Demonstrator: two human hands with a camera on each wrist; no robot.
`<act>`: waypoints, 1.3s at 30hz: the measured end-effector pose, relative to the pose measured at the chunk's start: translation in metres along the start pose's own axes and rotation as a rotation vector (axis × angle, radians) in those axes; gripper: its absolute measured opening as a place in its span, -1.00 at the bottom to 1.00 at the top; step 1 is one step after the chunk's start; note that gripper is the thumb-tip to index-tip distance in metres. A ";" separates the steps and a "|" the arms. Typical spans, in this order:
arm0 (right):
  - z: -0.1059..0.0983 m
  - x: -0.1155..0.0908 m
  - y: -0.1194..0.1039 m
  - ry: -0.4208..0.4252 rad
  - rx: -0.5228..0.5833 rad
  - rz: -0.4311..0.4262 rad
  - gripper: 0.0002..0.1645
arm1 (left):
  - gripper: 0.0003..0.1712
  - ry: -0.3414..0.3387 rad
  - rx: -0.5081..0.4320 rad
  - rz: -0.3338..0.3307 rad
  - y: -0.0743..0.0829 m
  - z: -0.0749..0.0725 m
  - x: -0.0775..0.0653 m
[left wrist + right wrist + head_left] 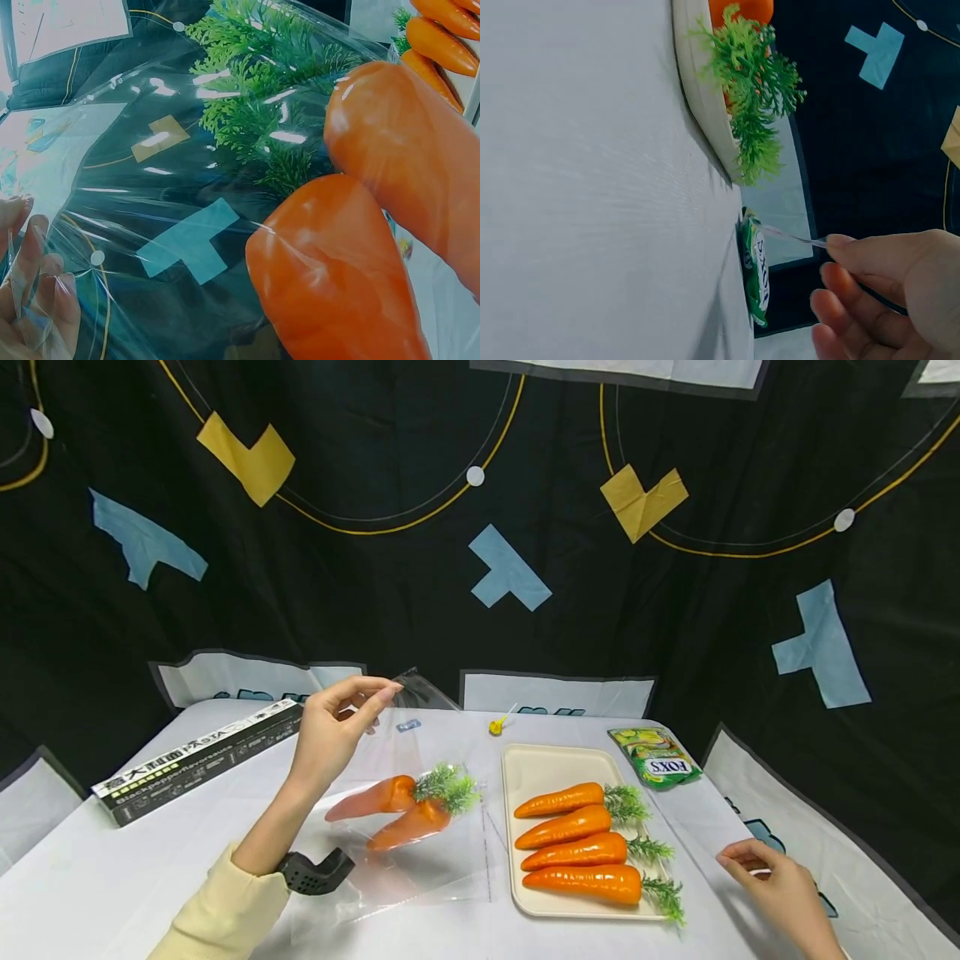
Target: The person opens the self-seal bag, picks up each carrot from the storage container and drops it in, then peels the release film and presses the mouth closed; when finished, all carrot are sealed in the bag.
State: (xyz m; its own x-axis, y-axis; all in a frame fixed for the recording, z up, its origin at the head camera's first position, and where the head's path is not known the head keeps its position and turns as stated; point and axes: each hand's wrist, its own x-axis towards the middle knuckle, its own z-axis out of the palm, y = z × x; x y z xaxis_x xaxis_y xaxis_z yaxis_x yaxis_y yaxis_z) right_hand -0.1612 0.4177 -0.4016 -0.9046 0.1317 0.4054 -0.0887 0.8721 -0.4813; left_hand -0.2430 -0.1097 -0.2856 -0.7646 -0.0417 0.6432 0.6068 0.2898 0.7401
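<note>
My left hand [337, 727] is raised and pinches the top edge of a clear plastic bag [450, 881]. Two orange carrots [393, 796] with green tops lie inside it, large and close in the left wrist view. Right of the bag, a beige tray [555, 764] holds several more carrots [585, 883] in a row, tops to the right. Over at the table's right side, my right hand [776, 889] pinches a thin clear strip [791, 236] between thumb and forefinger, its other fingers curled loosely below.
A long black box [202, 764] lies at the back left. Behind the tray's right corner is a green Fox's packet [656, 758]. A yellow lollipop [497, 726] and a small blue sachet [408, 725] lie near the far edge. A black curtain [375, 593] hangs behind.
</note>
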 end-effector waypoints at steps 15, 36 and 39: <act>0.002 -0.007 -0.003 -0.305 -0.012 0.185 -0.91 | -0.82 -0.024 0.027 0.015 0.035 -0.002 -0.006; -0.001 -0.004 -0.020 -0.166 -0.060 0.010 -0.89 | -0.83 -0.031 0.052 0.039 0.039 -0.002 0.001; -0.001 0.000 -0.027 -0.145 -0.058 -0.011 -0.92 | -0.84 -0.040 0.044 0.046 0.050 -0.002 0.001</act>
State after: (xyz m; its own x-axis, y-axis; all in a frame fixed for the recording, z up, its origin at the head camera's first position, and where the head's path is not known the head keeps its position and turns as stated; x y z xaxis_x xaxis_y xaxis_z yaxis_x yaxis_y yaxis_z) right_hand -0.1582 0.3948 -0.3879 -0.9548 0.0559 0.2919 -0.0788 0.8994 -0.4300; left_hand -0.2129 -0.0971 -0.2478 -0.7446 0.0104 0.6674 0.6320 0.3328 0.6999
